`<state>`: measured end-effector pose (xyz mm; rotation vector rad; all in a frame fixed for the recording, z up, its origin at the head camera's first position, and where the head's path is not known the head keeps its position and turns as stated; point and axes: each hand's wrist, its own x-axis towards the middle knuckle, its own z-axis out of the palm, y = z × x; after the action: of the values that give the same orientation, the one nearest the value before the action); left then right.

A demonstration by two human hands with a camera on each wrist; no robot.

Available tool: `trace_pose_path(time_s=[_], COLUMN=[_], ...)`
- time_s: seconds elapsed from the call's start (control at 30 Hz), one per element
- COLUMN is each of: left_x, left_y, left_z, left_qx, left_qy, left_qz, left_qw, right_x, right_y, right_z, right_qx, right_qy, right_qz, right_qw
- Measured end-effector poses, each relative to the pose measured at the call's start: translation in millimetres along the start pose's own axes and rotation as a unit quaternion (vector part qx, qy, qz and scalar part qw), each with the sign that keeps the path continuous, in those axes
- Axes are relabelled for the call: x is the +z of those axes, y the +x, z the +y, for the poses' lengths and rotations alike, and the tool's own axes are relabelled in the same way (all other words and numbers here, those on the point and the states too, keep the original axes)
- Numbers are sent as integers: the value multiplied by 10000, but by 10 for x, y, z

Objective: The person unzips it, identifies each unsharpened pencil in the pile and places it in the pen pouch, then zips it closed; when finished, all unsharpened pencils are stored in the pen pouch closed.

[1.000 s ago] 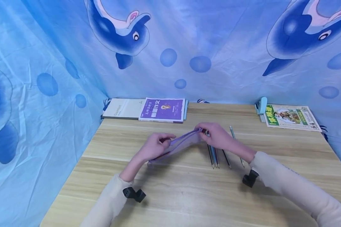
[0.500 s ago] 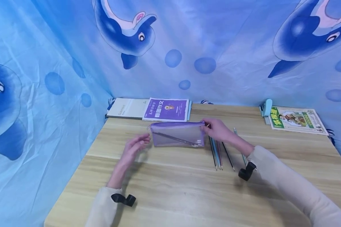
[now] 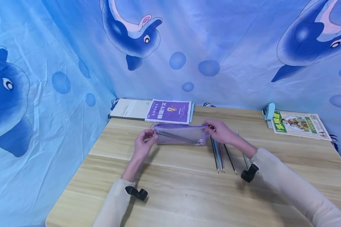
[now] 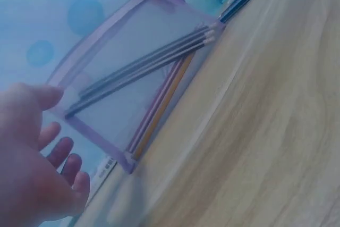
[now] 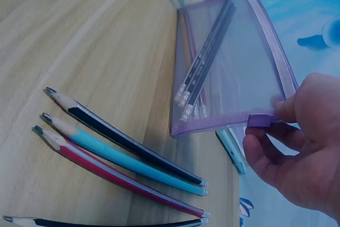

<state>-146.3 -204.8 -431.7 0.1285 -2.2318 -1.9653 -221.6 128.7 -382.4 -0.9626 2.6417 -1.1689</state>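
Observation:
A see-through purple mesh pencil case [image 3: 180, 135] stands on its long side above the table, with several dark pencils and an orange one [image 4: 164, 104] inside. My right hand [image 3: 220, 131] pinches the upper right corner by a small purple tab [image 5: 260, 120]. At the other end is my left hand [image 3: 144, 143], its thumb right at the upper left corner and its fingers loosely spread beside the edge. Several loose pencils lie below my right hand, among them a light blue pencil [image 5: 127, 155], a red striped pencil [image 5: 117, 176] and a black pencil [image 5: 133, 142].
Behind the case lie a purple book [image 3: 170, 111] and a pale notebook [image 3: 128, 108]. A light blue stapler [image 3: 270, 112] and a green-and-white booklet [image 3: 299, 125] are at the back right. A green pencil [image 3: 245, 160] lies partly under my right forearm. A blue dolphin-print curtain [image 3: 230, 88] borders the table.
The case has swung from slanted and folded to broadside. My left hand let go of its end, drew back left, and has come back to that end. My right hand keeps its corner.

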Motion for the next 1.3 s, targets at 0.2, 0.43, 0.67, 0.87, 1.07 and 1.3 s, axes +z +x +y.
trace_pose_path(time_s=[0.2, 0.43, 0.67, 0.87, 1.07, 1.3], left_x=[-30, -59, 16, 120, 110, 20], left_y=[2, -6, -23, -66, -60, -62], left_z=[-32, -43, -110, -110, -117, -64], left_qx=[-307, -387, -35, 403, 418, 370], left_qy=[-311, -583, -686, -593, -400, -471], left_qz=[-18, 26, 18, -73, -133, -131], left_qw=[9990, 9975, 9976, 9974, 9982, 9981], right_x=[13, 161, 629, 930, 851, 768], right_y=[36, 184, 600, 885, 890, 871], right_z=[-2, -383, -1095, -1339, -1402, -1327], right_qx=[-24, -116, -858, -509, -1206, -1434], right_qy=[-135, -1196, -1993, -2205, -1924, -1088], right_qz=[-89, 125, -75, -797, -729, -997], right_qw=[9999, 9927, 9761, 9708, 9711, 9786])
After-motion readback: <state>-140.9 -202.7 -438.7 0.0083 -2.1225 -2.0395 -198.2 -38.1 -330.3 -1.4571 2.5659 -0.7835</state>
